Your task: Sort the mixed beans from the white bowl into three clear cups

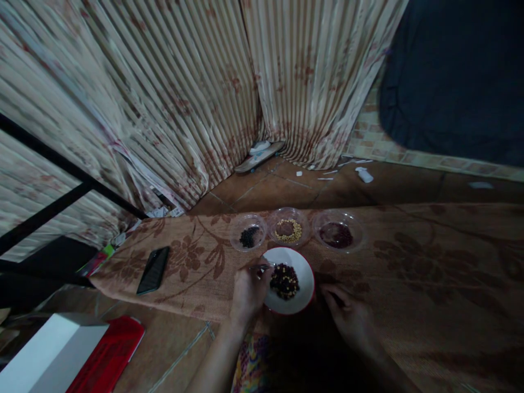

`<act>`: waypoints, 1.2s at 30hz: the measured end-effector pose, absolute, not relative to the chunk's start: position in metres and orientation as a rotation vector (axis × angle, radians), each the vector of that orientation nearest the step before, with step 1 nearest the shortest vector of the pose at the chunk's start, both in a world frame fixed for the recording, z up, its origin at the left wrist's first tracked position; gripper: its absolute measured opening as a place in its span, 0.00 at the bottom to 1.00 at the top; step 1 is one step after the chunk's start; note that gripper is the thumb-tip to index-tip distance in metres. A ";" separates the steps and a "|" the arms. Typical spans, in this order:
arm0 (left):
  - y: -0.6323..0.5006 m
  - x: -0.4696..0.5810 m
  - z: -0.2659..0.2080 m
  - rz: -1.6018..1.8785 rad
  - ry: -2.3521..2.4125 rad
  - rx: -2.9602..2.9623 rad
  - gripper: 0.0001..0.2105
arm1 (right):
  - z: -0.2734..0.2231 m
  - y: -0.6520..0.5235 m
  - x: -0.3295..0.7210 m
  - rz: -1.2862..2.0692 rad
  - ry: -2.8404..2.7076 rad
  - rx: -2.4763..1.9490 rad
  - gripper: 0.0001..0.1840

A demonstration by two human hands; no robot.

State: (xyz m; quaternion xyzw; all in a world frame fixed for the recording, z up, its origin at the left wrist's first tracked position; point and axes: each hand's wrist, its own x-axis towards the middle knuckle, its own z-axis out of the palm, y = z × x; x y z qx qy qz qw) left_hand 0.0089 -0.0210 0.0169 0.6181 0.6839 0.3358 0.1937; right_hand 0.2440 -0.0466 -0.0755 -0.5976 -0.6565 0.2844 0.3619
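A white bowl with a red rim (305, 273) stands on the cloth close to me, with a mix of dark red, black and yellowish beans (284, 281) in it. At the bowl's left rim, my left hand (249, 289) is closed on a thin shiny metal utensil (265, 266) that reaches over the bowl; its exact kind is unclear. My right hand (347, 311) rests on the cloth just right of the bowl, fingers loosely bent and apart, holding nothing visible. Behind the bowl are three clear plastic bowls: black beans (248, 237), yellow beans (291, 236) and dark red beans (341, 236).
A brown floral cloth (429, 256) covers the long low surface. A phone (153, 270) lies at its left. A white box (53, 349) and a red packet (112, 349) are at lower left. Striped curtains (196, 82) hang behind, and a white bottle (364, 174) lies on the floor.
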 end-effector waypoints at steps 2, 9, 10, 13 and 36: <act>-0.021 0.008 0.022 0.983 1.894 1.749 0.03 | -0.076 -0.047 0.244 0.743 -1.686 -1.543 0.18; 0.017 0.009 0.044 1.154 1.860 1.753 0.06 | -0.076 -0.046 0.242 0.763 -1.675 -1.548 0.18; 0.026 0.010 0.046 1.181 1.849 1.769 0.06 | -0.076 -0.046 0.242 0.756 -1.675 -1.545 0.19; 0.045 0.013 0.049 1.197 1.815 1.810 0.06 | -0.075 -0.046 0.243 0.753 -1.690 -1.521 0.19; 0.005 0.017 0.027 1.136 1.793 1.734 0.03 | -0.077 -0.046 0.244 0.710 -1.718 -1.539 0.17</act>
